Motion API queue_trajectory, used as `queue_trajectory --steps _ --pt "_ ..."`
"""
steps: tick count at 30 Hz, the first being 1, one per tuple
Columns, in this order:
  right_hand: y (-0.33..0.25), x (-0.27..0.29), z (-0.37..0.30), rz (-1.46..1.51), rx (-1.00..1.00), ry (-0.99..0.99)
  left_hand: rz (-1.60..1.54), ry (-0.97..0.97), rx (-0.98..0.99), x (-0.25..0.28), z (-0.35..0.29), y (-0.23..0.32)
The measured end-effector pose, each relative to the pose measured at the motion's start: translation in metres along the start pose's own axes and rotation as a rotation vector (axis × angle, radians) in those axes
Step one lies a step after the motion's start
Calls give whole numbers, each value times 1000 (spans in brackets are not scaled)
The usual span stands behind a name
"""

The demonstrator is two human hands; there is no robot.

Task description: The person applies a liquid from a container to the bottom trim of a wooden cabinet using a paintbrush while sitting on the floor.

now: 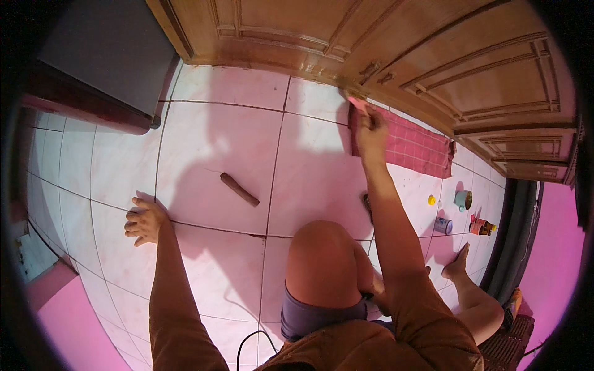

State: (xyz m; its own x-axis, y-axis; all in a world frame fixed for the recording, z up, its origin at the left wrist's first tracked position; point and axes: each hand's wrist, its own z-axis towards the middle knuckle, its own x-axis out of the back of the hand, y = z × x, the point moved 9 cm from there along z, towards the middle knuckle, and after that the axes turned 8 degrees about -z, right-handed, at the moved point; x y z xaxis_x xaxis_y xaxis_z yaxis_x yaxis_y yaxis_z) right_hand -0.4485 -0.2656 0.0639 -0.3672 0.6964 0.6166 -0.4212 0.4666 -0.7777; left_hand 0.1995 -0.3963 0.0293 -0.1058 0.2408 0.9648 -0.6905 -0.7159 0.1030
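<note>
White marbled floor tiles bear my spread left hand. My right hand grips a half-hidden, narrow pink object, long axis slanting forward-left.

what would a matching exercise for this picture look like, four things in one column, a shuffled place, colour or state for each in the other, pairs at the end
Column one:
1. left hand
2. right hand
3. checked cloth
4. mug

Column two:
A. pale blue-green
B. closed around a small pink thing
C. red, lying along the wooden cabinet
D. fingers spread on the floor tiles

Right pairs: 1-D, 2-B, 3-C, 4-A
</note>
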Motion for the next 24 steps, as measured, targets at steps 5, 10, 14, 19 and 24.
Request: queue_trajectory --steps 5,10,14,19,24 --pt "45 63 -8 -104 -123 246 4 -5 19 -2 2 -4" --pt "14 32 -6 -119 -68 131 -6 36 10 0 -3 2" --pt "-66 -37 -22 -56 147 -22 -12 17 17 4 -6 2" --pt "-116 -109 -48 147 204 -231 -21 31 9 3 -4 -1" --pt "-73 -81 -20 200 65 -227 -24 55 9 1 -2 -3"
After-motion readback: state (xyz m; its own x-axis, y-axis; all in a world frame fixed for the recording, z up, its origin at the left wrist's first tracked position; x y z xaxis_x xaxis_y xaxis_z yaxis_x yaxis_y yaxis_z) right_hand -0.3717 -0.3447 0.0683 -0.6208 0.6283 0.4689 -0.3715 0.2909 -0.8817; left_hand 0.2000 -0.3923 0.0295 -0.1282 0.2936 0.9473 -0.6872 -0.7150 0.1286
